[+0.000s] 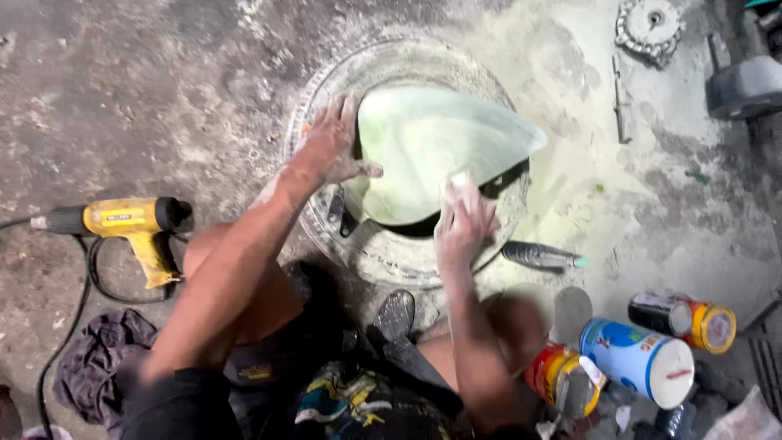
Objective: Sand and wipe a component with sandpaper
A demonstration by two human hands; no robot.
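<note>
While the pale green panel (432, 151) is lying across the dusty tyre (383, 248), the left hand (332, 143) is pressing flat, open, on its left edge, the right hand (463, 224) is gripping a small sanding block (461, 189) at its near edge, a yellow heat gun (122, 224) is lying left of the tyre, cans (643, 358) right.

We record a workshop, work done at floor level. Evidence: stained, dusty concrete floor (163, 81); yellow corded heat gun (122, 222) lying on it; toothed metal gear part (649, 28); several tins (684, 322) and a blue-white canister (639, 358); crumpled rag (102, 363); pale green powder residue (586, 187).
</note>
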